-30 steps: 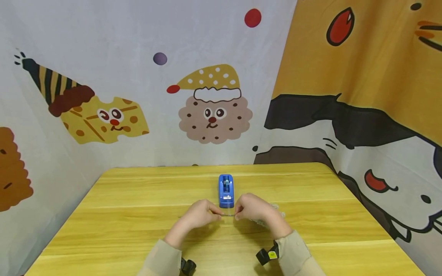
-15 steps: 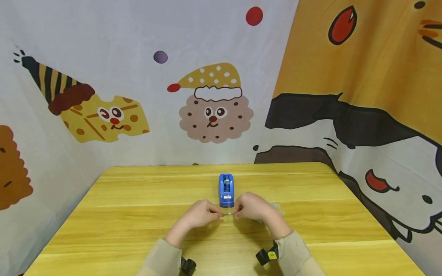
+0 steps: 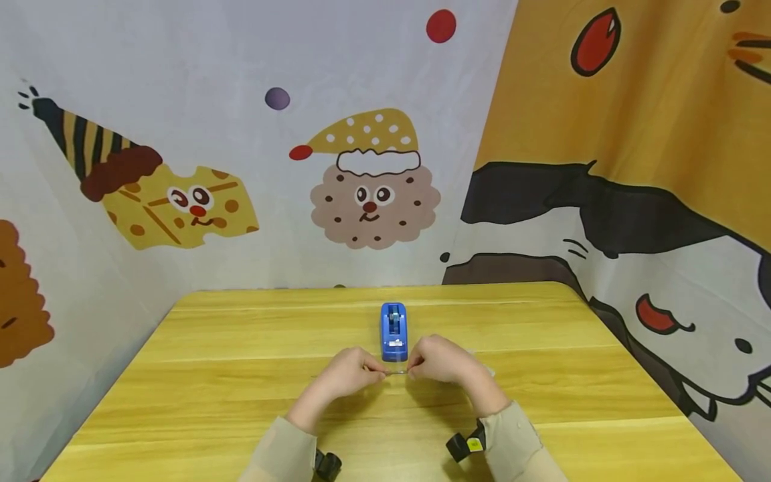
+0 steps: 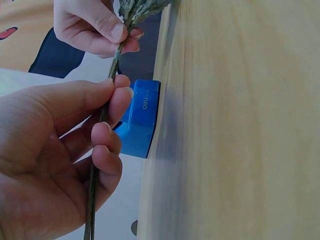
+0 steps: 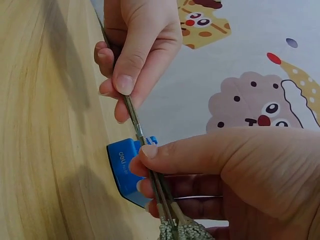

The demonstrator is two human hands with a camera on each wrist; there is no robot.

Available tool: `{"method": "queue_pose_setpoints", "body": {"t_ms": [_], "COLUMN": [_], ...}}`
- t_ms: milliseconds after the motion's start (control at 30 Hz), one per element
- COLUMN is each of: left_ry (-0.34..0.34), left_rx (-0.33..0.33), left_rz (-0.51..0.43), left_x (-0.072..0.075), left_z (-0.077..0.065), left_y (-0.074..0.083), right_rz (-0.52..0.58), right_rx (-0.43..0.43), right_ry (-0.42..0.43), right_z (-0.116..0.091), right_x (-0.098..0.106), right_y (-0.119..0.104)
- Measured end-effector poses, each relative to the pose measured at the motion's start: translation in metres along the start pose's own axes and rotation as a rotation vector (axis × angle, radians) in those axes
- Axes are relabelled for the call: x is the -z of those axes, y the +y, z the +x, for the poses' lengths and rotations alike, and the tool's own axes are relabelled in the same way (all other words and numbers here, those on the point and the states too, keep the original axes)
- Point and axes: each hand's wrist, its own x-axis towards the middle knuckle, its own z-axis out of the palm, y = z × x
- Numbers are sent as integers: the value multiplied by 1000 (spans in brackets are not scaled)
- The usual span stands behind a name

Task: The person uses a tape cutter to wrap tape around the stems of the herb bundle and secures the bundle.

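A bundle of thin dark-green stems (image 3: 397,373) runs across between both hands, just in front of a blue tape dispenser (image 3: 394,353). My left hand (image 3: 352,371) pinches it between thumb and fingers, with the other fingers curled round the lower stems in the left wrist view. My right hand (image 3: 442,361) pinches it nearer the small grey-green flower heads (image 5: 185,231), which show below that hand in the right wrist view. Shiny clear tape (image 5: 139,131) lies on the stems in the gap between the hands. In the head view, most of the flower heads are hidden behind the right hand.
The wooden table (image 3: 241,415) reaches back to a cartoon-printed curtain (image 3: 229,100). The dispenser stands close beyond the fingertips. Small black cameras (image 3: 328,465) are worn on both wrists.
Both hands keep their pinch and have barely moved. The stems sit slightly closer to the dispenser, and less of the flower heads shows behind the right hand than a second ago.
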Motion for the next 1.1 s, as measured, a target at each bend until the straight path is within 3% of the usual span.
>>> {"method": "queue_pose_setpoints", "body": {"t_ms": [500, 700, 1100], "left_ry": [46, 61, 21], "left_rx": [52, 40, -24], "left_rz": [-36, -8, 26], "left_x": [-2, -2, 0], "left_z": [0, 1, 1], "left_y": [-1, -1, -2], "right_rz": [-116, -198, -163], "right_rx": [-25, -18, -28], "right_ry": [57, 96, 103], "right_z": [2, 3, 4], "right_x": [-5, -6, -7], "right_y": [-4, -8, -5]}}
